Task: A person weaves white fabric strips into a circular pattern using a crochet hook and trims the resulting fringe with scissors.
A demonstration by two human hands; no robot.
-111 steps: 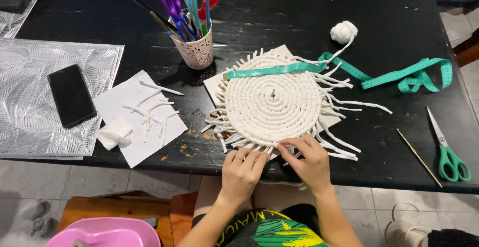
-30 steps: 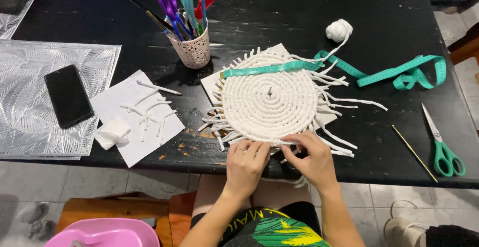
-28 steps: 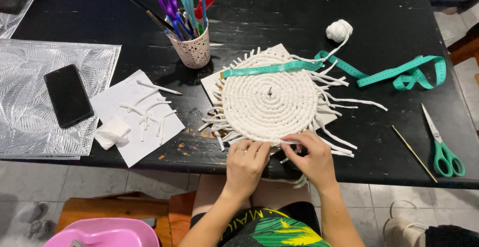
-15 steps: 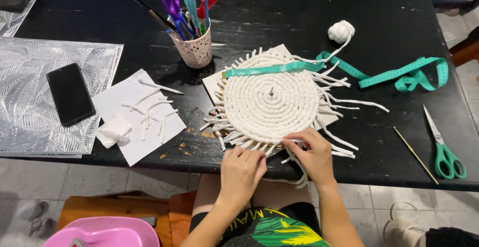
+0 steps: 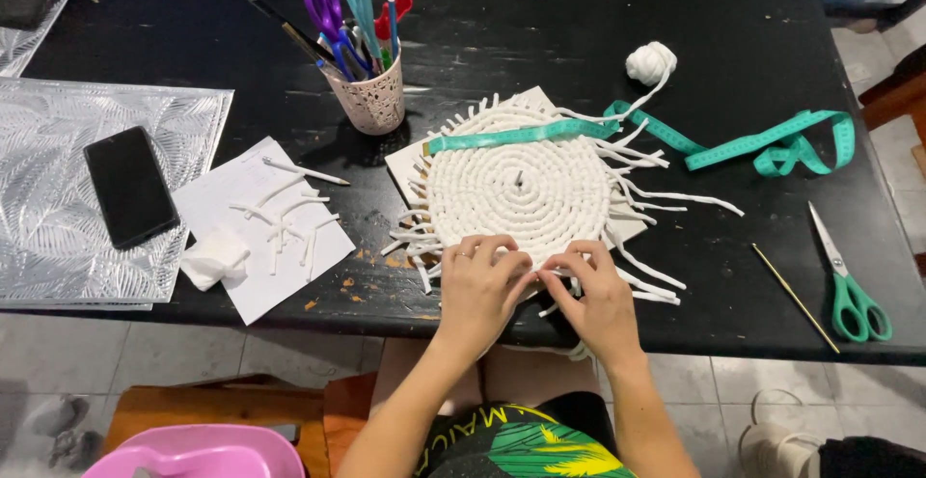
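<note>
Both the left hand (image 5: 479, 290) and the right hand (image 5: 600, 297) pinch cord ends at the round mat's (image 5: 521, 193) near edge, closer together than before.

a home craft corner: a scuffed black worktop (image 5: 579, 15) with a cup of scissors and pens (image 5: 365, 92), a tape measure (image 5: 762, 145), tiled floor (image 5: 193, 353) below.

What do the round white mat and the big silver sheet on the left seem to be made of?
The round mat looks like soft white cotton cord: matte, coiled in ridged rings, loose ends fraying outward. The silver sheet looks like embossed foil or metallised plastic: shiny, with a pressed leaf pattern; which one is unclear.
</note>
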